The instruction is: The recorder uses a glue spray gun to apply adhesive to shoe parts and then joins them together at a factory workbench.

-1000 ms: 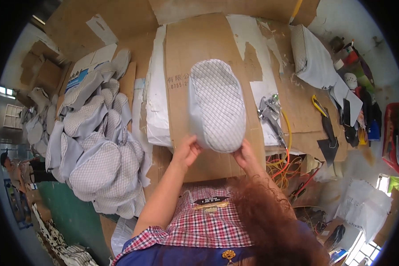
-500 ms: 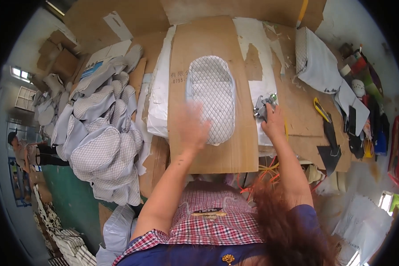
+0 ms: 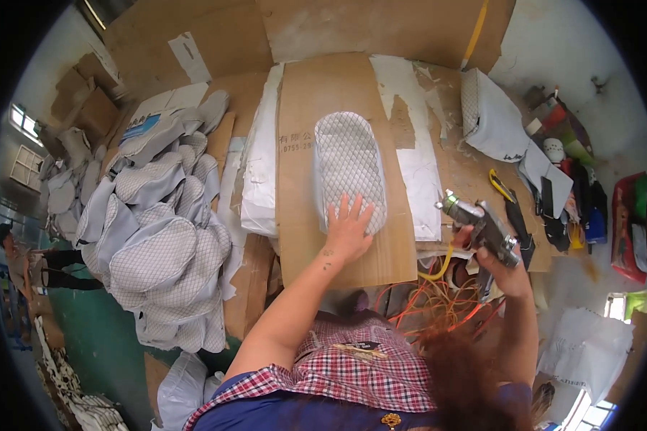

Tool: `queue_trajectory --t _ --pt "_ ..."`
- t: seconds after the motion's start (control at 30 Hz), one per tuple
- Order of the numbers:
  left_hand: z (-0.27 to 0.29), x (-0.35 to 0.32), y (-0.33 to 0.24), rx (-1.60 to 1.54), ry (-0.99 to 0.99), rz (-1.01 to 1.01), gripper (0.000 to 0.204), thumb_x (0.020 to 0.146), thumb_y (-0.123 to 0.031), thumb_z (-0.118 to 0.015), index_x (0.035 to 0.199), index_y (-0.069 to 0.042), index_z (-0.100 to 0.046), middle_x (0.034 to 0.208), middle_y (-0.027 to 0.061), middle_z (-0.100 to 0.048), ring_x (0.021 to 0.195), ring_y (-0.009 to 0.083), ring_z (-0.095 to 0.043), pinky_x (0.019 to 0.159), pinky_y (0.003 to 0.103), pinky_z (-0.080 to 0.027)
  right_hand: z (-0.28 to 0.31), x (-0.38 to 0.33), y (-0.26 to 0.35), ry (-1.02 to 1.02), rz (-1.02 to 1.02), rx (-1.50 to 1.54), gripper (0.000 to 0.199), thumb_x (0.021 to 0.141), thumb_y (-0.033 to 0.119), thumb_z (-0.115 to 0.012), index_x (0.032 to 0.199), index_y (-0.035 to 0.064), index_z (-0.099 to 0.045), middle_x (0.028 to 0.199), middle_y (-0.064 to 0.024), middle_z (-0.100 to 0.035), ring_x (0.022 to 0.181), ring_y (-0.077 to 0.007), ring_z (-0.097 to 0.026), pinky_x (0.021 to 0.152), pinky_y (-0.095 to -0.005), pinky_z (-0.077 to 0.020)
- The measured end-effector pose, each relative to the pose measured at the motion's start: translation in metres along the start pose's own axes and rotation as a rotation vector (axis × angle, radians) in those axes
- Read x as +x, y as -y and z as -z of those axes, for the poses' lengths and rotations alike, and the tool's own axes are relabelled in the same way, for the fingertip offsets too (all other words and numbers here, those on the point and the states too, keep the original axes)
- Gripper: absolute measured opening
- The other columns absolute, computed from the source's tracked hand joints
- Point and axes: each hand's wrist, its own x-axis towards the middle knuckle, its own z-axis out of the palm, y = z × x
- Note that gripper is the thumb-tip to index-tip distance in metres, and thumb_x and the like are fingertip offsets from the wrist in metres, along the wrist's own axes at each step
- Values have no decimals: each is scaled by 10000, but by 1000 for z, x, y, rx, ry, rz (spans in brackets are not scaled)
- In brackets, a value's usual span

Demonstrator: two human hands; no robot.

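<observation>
A light grey quilted fabric piece (image 3: pixel 349 154), long with rounded ends, lies on a cardboard sheet (image 3: pixel 302 251) in front of me. My left hand (image 3: pixel 350 235) rests on its near end, palm down with fingers spread. Right of the sheet, my right hand (image 3: pixel 505 271) is closed around a metal spray gun (image 3: pixel 485 221). The gun's nozzle end points up and left, toward the quilted piece. From below it a yellow hose (image 3: pixel 437 273) curves toward the cardboard sheet.
A tall heap of quilted pieces (image 3: pixel 154 251) stands on the left. A yellow utility knife (image 3: pixel 502 185) and a white-grey quilted form (image 3: pixel 492 118) lie at right. Orange hoses (image 3: pixel 428 309) tangle below the table edge. Another person (image 3: pixel 21 262) is at the far left.
My right hand has lifted the spray gun off the table and brought it nearer and to the right. My left hand has settled onto the quilted piece's near end.
</observation>
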Motion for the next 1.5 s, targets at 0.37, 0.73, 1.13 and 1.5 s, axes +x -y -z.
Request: queue_trajectory --t 0.37,0.73,1.13,1.5 --pt "10 -34 13 -117 92 -111 637 715 -270 -604 1279 -103 -362 1367 142 -281 1280 345 -206 1022 509 -170 -46 -59 41 -162 13 -97 500 765 52 -589 1219 -15 -391 791 -65 -558 692 -128 -546 627 -253 -454" --pt "20 -185 78 -616 20 265 178 720 -112 -541 859 -17 -600 830 161 -596 832 322 -564 753 381 -452 -72 -122 52 -251 -56 -167 586 705 72 -614 1238 -6 -384 785 -54 -556 669 -117 -543 590 -231 -450" --pt "-73 -378 216 -872 130 985 99 700 -95 -551 742 -26 -609 645 41 -571 585 162 -546 549 290 -454 -88 -193 69 -442 -175 -211 656 692 175 -668 1246 -17 -373 804 -82 -556 692 -151 -550 614 -284 -475" --pt "-36 -353 188 -1207 172 1366 79 749 -118 -515 786 -84 -577 623 25 -512 468 123 -489 416 240 -401 -88 -226 84 -301 -239 -280 586 681 83 -638 1211 -33 -415 786 -63 -564 718 -137 -550 661 -263 -460"
